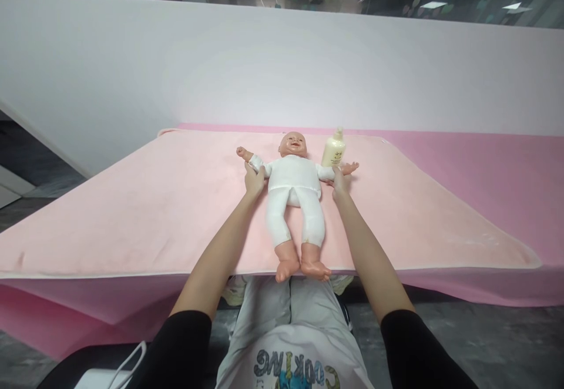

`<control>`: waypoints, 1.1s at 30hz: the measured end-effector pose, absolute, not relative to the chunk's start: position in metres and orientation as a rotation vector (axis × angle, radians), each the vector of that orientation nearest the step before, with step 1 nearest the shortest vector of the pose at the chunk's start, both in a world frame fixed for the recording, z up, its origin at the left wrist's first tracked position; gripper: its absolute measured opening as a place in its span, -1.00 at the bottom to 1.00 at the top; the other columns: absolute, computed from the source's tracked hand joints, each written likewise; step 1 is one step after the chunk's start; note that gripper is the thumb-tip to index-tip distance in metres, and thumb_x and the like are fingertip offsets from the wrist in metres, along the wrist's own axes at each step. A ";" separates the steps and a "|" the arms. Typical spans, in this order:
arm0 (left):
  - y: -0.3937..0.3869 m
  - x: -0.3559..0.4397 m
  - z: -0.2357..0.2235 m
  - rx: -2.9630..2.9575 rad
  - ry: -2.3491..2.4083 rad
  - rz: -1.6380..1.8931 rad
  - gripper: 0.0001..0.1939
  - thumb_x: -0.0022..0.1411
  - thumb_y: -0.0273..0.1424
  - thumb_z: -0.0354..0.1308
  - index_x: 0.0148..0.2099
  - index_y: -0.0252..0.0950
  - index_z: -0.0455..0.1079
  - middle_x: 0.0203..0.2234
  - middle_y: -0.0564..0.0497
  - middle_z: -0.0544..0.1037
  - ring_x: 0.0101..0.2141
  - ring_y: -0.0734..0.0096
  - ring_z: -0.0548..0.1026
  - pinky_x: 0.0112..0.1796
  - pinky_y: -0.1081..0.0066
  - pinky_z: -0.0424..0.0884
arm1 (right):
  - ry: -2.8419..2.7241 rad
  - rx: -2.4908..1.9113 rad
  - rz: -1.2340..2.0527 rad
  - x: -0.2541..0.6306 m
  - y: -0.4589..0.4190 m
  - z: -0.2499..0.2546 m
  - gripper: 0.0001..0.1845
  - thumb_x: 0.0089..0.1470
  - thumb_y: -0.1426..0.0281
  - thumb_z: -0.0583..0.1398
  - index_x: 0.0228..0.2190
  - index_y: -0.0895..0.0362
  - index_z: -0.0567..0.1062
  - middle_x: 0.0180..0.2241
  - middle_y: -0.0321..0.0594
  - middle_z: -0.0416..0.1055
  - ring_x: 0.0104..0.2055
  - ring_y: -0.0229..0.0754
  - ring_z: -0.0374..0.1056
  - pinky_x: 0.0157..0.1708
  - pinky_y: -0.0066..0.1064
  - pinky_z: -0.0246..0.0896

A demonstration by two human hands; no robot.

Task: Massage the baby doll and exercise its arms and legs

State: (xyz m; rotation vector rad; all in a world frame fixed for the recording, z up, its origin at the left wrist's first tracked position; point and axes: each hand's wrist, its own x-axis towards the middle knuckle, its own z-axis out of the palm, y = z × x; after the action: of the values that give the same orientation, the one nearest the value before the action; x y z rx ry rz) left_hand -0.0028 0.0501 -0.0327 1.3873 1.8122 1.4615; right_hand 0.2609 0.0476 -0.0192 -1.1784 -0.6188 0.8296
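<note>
A baby doll (294,171) with a white cloth body lies on its back on a light pink blanket (176,213), head away from me and feet at the near table edge. Its arms are spread out to both sides. My left hand (254,180) is closed around the doll's arm on the left, near the wrist. On the other side, my right hand (340,182) grips the doll's other forearm. Just behind that arm stands a pale yellow pump bottle (333,149), upright beside the doll's head.
Under the blanket a darker pink cloth (506,183) covers the table and hangs over its front edge. A white partition wall (282,66) rises behind the table, with glass above it. At the lower left, a white object with a cable (106,377) rests near my arm.
</note>
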 end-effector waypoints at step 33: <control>0.045 0.000 -0.028 1.379 1.806 1.473 -0.41 0.22 -0.27 0.02 0.26 -0.28 0.07 -0.01 -0.18 0.53 -0.07 0.07 0.54 -0.06 0.17 0.42 | -0.637 -1.202 0.829 0.262 0.049 -0.020 0.00 0.01 0.36 0.21 0.35 -0.13 -0.17 0.33 -0.15 0.08 0.06 -0.08 0.42 -0.28 -0.29 0.52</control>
State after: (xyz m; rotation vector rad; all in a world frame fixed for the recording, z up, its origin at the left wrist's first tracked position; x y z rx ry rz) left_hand -0.0004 0.0449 -0.0283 1.3787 1.8059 1.4728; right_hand 0.2624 0.0485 -0.0203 -1.2016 -0.6369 0.8286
